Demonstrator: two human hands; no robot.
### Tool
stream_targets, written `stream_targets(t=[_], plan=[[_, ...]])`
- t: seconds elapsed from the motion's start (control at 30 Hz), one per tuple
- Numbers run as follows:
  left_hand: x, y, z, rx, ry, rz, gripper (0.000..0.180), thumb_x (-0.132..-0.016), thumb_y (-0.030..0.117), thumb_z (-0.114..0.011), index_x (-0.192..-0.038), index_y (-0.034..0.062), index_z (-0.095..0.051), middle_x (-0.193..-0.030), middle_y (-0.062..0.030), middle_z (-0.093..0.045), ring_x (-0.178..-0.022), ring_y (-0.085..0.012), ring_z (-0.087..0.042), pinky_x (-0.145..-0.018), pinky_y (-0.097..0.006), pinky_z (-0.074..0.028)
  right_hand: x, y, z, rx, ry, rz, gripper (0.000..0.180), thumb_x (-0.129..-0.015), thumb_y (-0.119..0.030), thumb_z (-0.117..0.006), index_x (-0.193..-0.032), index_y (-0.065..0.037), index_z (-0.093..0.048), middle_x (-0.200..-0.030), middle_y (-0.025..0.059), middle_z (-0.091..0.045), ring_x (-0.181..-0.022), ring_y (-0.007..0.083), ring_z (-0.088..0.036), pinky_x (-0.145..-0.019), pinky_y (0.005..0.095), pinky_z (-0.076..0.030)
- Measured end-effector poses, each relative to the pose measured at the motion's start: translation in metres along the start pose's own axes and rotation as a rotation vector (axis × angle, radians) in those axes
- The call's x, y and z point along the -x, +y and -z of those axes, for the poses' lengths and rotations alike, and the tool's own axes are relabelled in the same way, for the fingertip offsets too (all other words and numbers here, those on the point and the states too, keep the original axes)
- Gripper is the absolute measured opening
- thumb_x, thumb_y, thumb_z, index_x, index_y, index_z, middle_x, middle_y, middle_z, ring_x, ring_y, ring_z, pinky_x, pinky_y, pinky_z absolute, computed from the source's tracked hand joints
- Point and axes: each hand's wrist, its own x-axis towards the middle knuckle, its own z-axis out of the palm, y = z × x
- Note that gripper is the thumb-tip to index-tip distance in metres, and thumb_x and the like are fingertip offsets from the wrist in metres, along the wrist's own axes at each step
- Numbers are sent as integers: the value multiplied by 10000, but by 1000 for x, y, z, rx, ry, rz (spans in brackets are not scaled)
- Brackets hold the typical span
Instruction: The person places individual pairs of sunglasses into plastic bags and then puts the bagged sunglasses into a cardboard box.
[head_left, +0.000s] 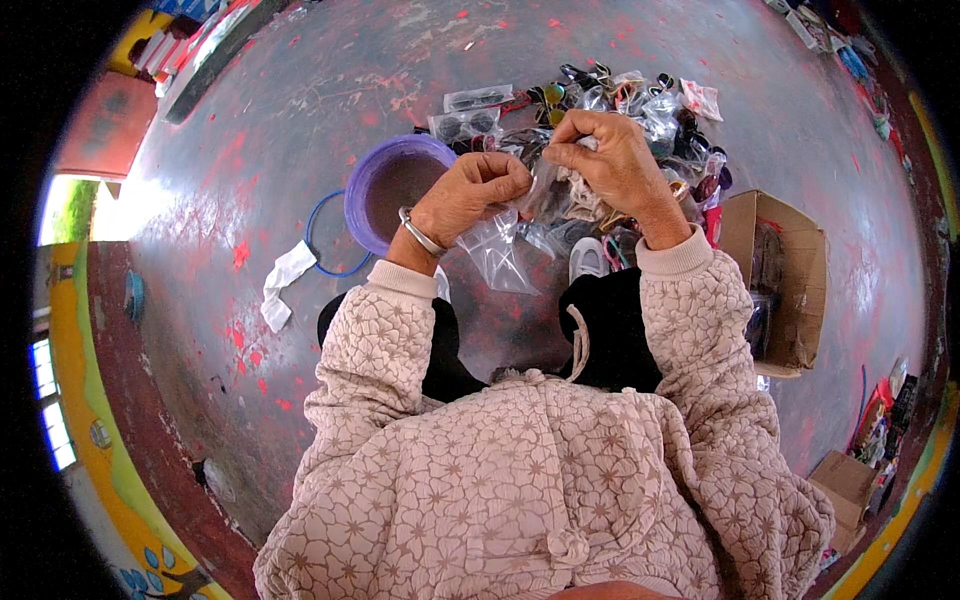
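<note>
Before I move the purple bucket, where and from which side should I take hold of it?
Probably grip the purple bucket by its upper-left rim, coming from the left: the round edge lies exposed there, while the left hand covers part of its right side in this view.

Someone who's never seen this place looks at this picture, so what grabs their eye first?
Probably the left hand and right hand, near the upper middle, with clear plastic pinched in their fingers. Next comes the bright purple tub on the floor just left of them, then the jumbled heap of sunglasses and plastic packets beyond and around the right hand.
</note>
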Motion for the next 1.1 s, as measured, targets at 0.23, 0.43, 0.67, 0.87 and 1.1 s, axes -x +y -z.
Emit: stream_targets(t=[0.23,0.43,0.67,0.87,1.1], plan=[[-3,1,-1,-103,66,-11,114,-824,139,-566,-785,34,-542,-693,1,-540,-628,-84,-515,-595,-213,-404,0,7,-5,55,105,18,87,-732,-75,-648,-760,-8,-600,-666,23,-590,-621,81,-524,-586,242,-426],[-4,2,-5,-492,320,-178,103,-816,110,-556,-778,15,-546,-696,11,-543,-606,-54,-476,-553,-196,-380,-1,15,-4,-166,383,-299,278,-730,-236,-669,-722,36,-609,-615,74,-594,-551,123,-526,-547,253,-422],[-4,1,-19,-767,344,-334,80,-786,50,-549,-787,-30,-552,-665,-39,-576,-624,-78,-525,-575,-239,-444,-1,20,-29,-103,-63,-189,392,-774,-302,-613,-650,68,-575,-504,-1,-477,-485,75,-392,-434,280,-336],[0,3,-19,-393,240,-220,78,-820,84,-552,-785,18,-529,-692,25,-521,-637,-46,-469,-570,-201,-401,0,11,-19,-405,-151,-330,215,-773,-153,-575,-713,51,-602,-597,3,-550,-522,62,-445,-474,242,-374],[-4,4,-22,-147,281,-243,214,-869,208,-523,-720,60,-481,-660,31,-477,-614,-53,-436,-561,-195,-362,2,3,-17,-638,-155,-450,129,-741,-87,-586,-735,39,-614,-655,27,-584,-579,70,-519,-533,201,-415]])
